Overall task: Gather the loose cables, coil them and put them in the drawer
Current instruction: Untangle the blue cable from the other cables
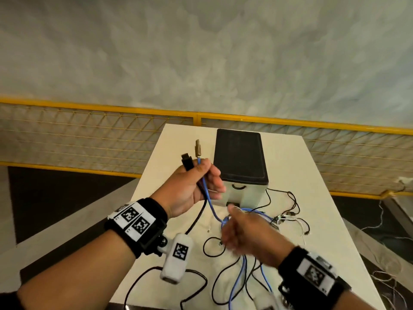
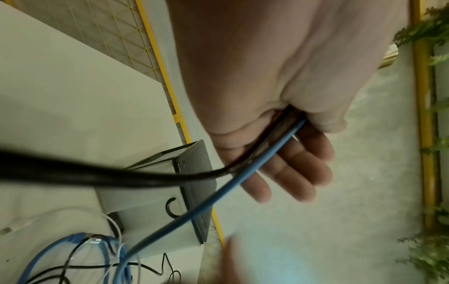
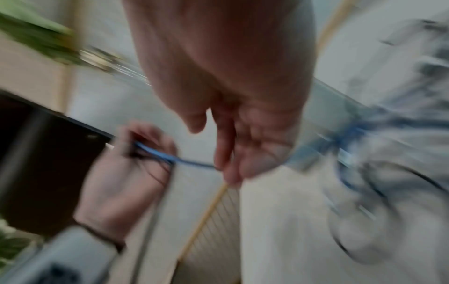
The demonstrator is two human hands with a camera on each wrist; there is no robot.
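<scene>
Cables are mostly a tangled mess on the white surface (image 1: 312, 166), right in front of a small white drawer box (image 1: 242, 166) with a black top and a black handle on its front. The left hand (image 1: 190, 189) is raised over the surface with its fingers (image 2: 291, 173) curled round two of them: a blue cable (image 1: 209, 199) and a thicker black cable (image 1: 197, 217), both plug ends poking up above the fist. From there the blue one drops down toward the pile, and the black one trails back along the surface toward the near edge. The right hand (image 1: 248, 236) sits low over the tangle, touching the blue cable, but it's too blurry to say whether its fingers are gripping anything. Thin black and white wires (image 1: 288, 211) lie to the right of the box.
</scene>
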